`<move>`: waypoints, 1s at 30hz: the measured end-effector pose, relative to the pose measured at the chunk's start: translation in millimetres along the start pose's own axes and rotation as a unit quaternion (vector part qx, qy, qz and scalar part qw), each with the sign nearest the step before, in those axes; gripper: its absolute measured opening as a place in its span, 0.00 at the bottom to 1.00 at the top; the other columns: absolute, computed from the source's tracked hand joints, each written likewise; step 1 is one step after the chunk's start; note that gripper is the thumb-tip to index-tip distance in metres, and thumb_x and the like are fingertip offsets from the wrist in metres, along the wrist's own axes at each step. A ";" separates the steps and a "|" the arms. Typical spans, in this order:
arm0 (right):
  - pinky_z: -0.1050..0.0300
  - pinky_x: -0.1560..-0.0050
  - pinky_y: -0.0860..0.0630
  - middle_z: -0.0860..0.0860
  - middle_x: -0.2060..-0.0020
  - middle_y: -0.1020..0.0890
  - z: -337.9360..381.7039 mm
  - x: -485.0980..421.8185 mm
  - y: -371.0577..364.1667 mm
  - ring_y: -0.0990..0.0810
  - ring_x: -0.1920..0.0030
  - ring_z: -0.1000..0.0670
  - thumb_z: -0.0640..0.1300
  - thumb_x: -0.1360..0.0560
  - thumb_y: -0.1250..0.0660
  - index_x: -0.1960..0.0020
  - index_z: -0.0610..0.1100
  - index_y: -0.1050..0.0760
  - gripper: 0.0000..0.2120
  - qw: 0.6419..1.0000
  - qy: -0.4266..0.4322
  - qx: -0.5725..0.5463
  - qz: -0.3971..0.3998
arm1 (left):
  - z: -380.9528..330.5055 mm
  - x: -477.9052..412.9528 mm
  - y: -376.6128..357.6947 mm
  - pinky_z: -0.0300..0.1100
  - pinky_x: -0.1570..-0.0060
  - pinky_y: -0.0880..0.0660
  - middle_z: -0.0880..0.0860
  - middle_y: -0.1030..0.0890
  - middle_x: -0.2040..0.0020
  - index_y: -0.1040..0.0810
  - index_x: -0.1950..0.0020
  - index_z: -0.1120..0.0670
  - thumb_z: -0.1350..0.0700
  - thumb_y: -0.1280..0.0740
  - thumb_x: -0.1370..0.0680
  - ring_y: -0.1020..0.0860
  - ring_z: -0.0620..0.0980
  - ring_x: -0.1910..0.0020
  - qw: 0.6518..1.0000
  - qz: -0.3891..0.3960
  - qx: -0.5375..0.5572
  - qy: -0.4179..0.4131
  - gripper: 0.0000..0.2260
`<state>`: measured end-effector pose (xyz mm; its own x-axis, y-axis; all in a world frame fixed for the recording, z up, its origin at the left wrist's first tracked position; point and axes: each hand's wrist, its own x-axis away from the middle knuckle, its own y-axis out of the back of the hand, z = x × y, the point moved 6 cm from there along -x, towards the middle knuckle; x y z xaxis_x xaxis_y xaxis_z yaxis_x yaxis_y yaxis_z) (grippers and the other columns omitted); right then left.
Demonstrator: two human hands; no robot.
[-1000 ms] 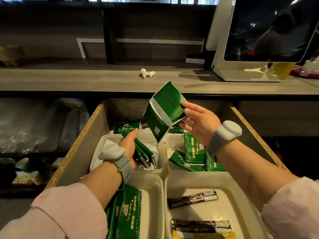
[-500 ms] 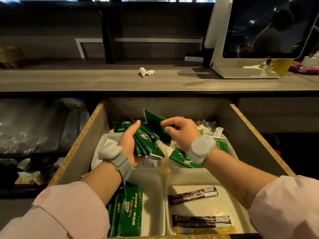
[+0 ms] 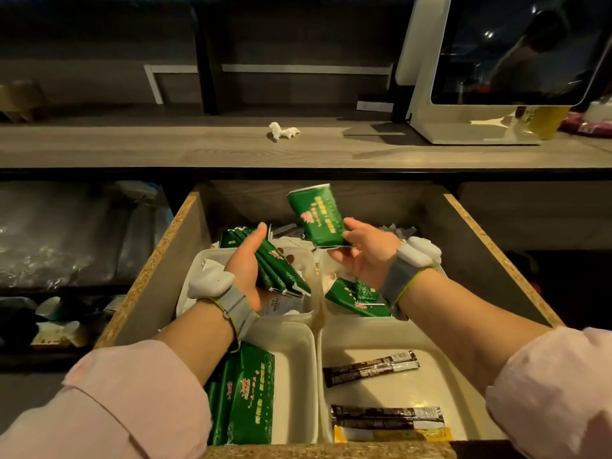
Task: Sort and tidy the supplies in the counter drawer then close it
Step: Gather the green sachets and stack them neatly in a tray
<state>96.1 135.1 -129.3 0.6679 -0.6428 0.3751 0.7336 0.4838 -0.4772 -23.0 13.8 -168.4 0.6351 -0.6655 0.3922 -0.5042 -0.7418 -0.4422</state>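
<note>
The left hand (image 3: 246, 260) is over the back left part of the drawer (image 3: 172, 260), with its fingers curled round a fanned stack of green packets (image 3: 281, 270). The right hand (image 3: 367, 256) is over the back right part. It pinches a single packet (image 3: 316, 217) by the lower end and holds it tilted, close to the back wall (image 3: 381, 200) of the drawer.

I think the step now is to join this single packet to the stack. To do it well, first turn the packet so that its printed face and long edge lie the same way as the others. Then slide it against the top of the fan. The left thumb should loosen only a little, or the fan can slip apart.

More loose packets (image 3: 354, 298) lie in the back right tray (image 3: 323, 286) of the drawer. The back wall is near behind the raised packet, and the surface (image 3: 165, 147) hangs over the back of the drawer, so the lift should stay low and come toward the front. At the front left of the drawer, the tray (image 3: 294, 376) has a packed green bundle (image 3: 245, 399) on its left side and bare room on its right side. The front right tray (image 3: 397, 389) holds brown sticks (image 3: 371, 367).
</note>
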 end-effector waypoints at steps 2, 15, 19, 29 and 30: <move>0.64 0.78 0.23 0.47 0.59 0.24 -17.6 10.1 -10.1 0.22 0.69 0.51 0.31 0.20 0.49 0.38 0.43 0.29 0.17 0.993 -0.062 0.086 0.054 | 1.2 2.9 -6.5 0.56 0.50 0.22 0.61 0.15 0.51 0.19 0.46 0.59 0.33 0.36 0.30 0.18 0.60 0.50 0.999 0.042 0.000 0.012 0.30; 0.56 0.43 0.23 0.49 0.43 0.17 0.8 -29.8 41.8 0.19 0.45 0.45 0.52 0.26 0.33 0.40 0.46 0.20 0.17 0.552 0.031 0.832 0.045 | 15.7 7.1 -6.3 0.57 0.45 0.24 0.60 0.22 0.57 0.25 0.49 0.58 0.54 0.32 0.37 0.21 0.59 0.59 0.990 0.043 -0.106 0.084 0.18; 0.51 0.50 0.19 0.47 0.50 0.17 -25.8 -38.0 51.6 0.18 0.52 0.43 0.63 0.34 0.30 0.44 0.47 0.20 0.26 0.495 -0.005 0.866 0.070 | 17.9 5.8 0.2 0.58 0.45 0.23 0.61 0.21 0.52 0.24 0.37 0.61 0.53 0.29 0.41 0.20 0.60 0.55 0.986 0.021 -0.139 0.093 0.33; 0.60 0.67 0.29 0.46 0.66 0.22 -24.5 -31.6 34.3 0.25 0.66 0.44 0.48 0.28 0.34 0.58 0.42 0.21 0.09 0.481 0.048 0.875 0.035 | 17.3 8.0 1.3 0.54 0.50 0.21 0.60 0.20 0.56 0.25 0.41 0.60 0.54 0.32 0.32 0.20 0.59 0.58 0.985 -0.003 -0.149 0.090 0.21; 0.60 0.67 0.29 0.46 0.65 0.20 -17.5 -30.1 32.5 0.24 0.66 0.45 0.50 0.29 0.34 0.57 0.42 0.20 0.11 0.509 0.046 0.859 0.031 | 17.1 8.6 0.5 0.54 0.50 0.22 0.60 0.21 0.55 0.25 0.42 0.59 0.54 0.33 0.31 0.20 0.59 0.58 0.984 -0.005 -0.153 0.090 0.19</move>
<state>97.7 159.8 -170.1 0.7463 -0.5812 0.3245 -0.2083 0.2592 0.9431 -7.9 9.1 -179.0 0.5407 -0.6421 0.5435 -0.6688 -0.7200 -0.1853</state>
